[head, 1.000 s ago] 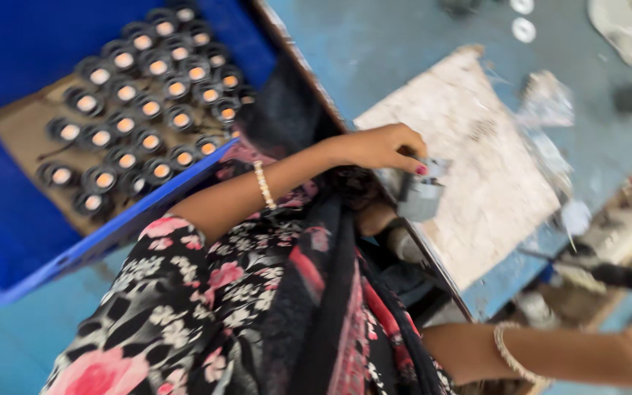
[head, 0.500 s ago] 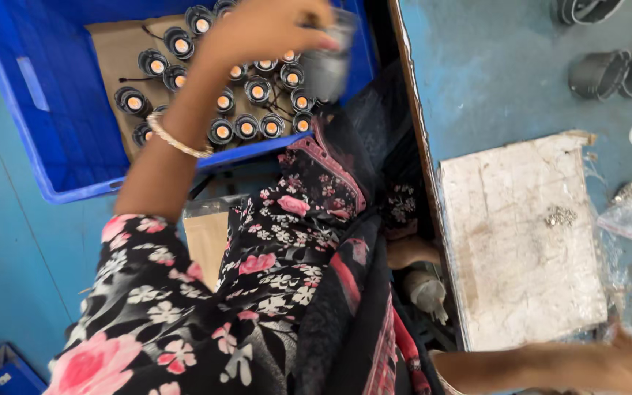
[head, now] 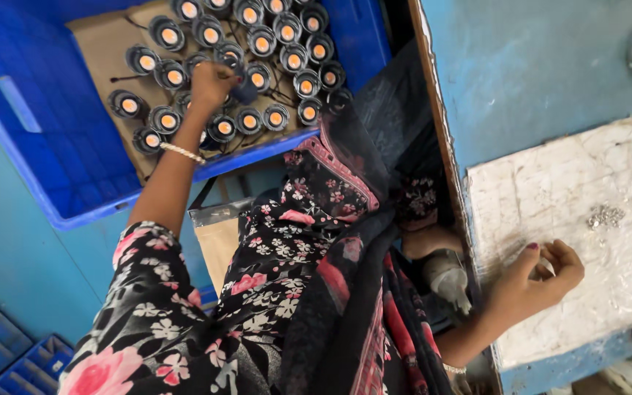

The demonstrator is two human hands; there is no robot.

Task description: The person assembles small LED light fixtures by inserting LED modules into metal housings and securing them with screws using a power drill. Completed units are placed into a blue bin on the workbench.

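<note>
Left hand: my left hand (head: 210, 82) is inside the blue plastic crate (head: 45, 157), fingers closed around a small dark round part (head: 243, 91); I think it is one of the black parts, but the fingers hide most of it.

Held part, place: it is over the middle rows on the brown cardboard sheet (head: 104, 51) that lies in the crate, near the crate's front wall.

Rows in the crate: many black round parts with orange centres (head: 261, 40) stand upright, close beside each other, on the cardboard, with thin black wires between them.

Right hand: my right hand (head: 539, 274) rests on the white worn board (head: 557, 212), near its lower edge, fingers curled inward; I cannot tell if it holds something.

Board, other things: a little heap of small silver metal pieces (head: 606, 215) lies near the board's right edge, apart from the right hand.

Board, support: it lies on the blue painted tabletop (head: 528, 66).

Below the table edge: a grey tool body (head: 448, 278) shows just beside my right wrist.
</note>
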